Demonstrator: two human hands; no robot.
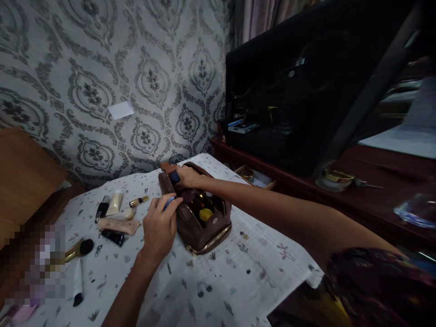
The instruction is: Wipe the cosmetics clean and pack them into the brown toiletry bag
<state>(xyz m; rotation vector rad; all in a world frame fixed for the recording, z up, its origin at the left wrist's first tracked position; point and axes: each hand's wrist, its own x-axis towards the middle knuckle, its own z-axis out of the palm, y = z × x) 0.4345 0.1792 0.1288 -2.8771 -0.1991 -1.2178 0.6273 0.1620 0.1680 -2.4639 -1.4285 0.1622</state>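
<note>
A brown zippered cosmetic bag stands unzipped on the patterned cloth, with a round yellow item and other partly hidden things inside. My right hand reaches into its far end, fingers closed beside a dark blue item; the fingertips are hidden. At the bag's near left edge, my left hand is closed, with a small blue item between thumb and forefinger. To its left lie a beige tube, a cream tube, a black tube and a dark bottle.
A gold-handled brush and a white tube with a black cap lie at the left. On the right, a dark television stands on a reddish cabinet, above an open drawer. A patterned wall closes off the back.
</note>
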